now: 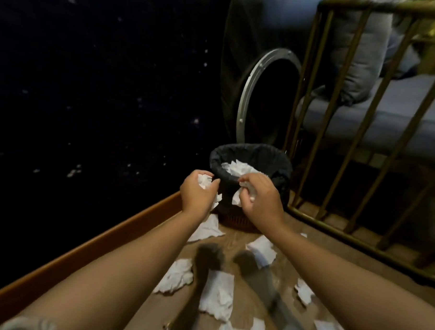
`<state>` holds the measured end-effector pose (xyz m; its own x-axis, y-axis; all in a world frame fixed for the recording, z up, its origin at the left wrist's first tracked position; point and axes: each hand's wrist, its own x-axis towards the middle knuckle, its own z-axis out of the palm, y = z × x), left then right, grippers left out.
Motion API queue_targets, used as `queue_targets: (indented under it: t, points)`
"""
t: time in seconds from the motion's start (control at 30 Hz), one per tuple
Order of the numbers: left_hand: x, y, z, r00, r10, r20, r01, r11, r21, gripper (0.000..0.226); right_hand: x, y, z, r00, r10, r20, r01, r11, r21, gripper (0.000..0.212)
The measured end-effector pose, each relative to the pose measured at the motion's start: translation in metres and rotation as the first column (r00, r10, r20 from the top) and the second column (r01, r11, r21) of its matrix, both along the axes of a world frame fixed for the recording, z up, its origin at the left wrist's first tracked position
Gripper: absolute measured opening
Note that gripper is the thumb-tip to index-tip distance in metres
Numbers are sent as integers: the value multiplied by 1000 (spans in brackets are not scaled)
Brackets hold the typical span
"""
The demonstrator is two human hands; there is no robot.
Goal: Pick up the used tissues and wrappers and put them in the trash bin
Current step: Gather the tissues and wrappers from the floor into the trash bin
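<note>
Two bare hands reach forward to the near rim of a small round trash bin [250,181] lined with a black bag [274,158], which stands on the wood-grain floor [235,243] beside a dark speckled wall [90,84] and an orange-brown baseboard [108,237]. The left hand [197,192] is curled around a crumpled white tissue [204,181], just short of the bin's left edge. The right hand [260,196] pinches another crumpled tissue wad [245,191] between thumb and fingers, right at the bin's front lip; part of it hangs down below the hand. Inside the bin, more white tissues [238,168] already lie against the liner. On the floor between the forearms, several loose tissues are scattered: one flat piece [206,229] at the bin's foot, one [262,250] near the right forearm, a bunched one [175,277], a larger sheet [218,294], a small scrap [304,291] at right, and others at the bottom edge. A brass-coloured railing [337,145] stands to the right of the bin, with a grey cushion [388,117] behind it, and a metal-rimmed round object [246,98] leans behind the bin.
</note>
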<state>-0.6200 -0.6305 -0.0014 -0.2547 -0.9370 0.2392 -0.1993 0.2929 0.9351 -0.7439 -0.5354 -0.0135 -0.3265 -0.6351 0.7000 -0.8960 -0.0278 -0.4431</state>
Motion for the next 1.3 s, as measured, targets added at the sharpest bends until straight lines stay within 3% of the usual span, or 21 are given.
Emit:
queue_targets:
  t: [0.17, 0.37, 0.47, 0.53, 0.6, 0.67, 0.83, 0.93, 1.1, 1.3]
  points:
    - [-62, -23, 1, 999, 42, -8, -41, 994, 100, 13, -42, -31, 0, 997, -36, 67, 39, 998, -42, 18]
    - [-128, -68, 5, 996, 82, -46, -79, 994, 78, 16, -94, -87, 6, 980, -119, 158, 139, 982, -124, 14]
    - [-151, -92, 1, 993, 101, -64, -93, 990, 106, 42, -113, -107, 2, 975, -136, 174, 154, 983, -95, 11]
    - [-161, -100, 0, 996, 55, -67, -47, 991, 125, 64, -122, -117, -3, 967, -178, 182, 179, 984, 10, 16]
    - [-166, -102, -2, 996, -40, -81, 55, 979, 199, 74, -128, -123, -9, 955, -223, 195, 207, 974, 96, 21]
    - [-166, -102, -7, 992, -91, -93, 109, 969, 220, 78, -132, -122, -13, 949, -226, 222, 213, 974, 81, 23]
    - [-142, -92, -31, 987, 0, -162, -10, 998, -57, 30, -132, -96, -20, 952, -217, 215, 232, 972, -45, 25]
    - [-117, -79, -46, 996, 3, -87, -21, 978, -207, 14, -121, -71, -25, 973, -195, 123, 202, 978, -47, 18]
    - [-71, -43, -70, 997, -42, 72, 62, 951, -302, 5, -79, -34, -38, 989, -149, 10, 149, 989, -15, 10]
    - [-5, 20, -90, 943, -208, 261, 280, 918, -281, 6, -18, 13, -55, 994, -103, 29, 102, 994, 38, 8]
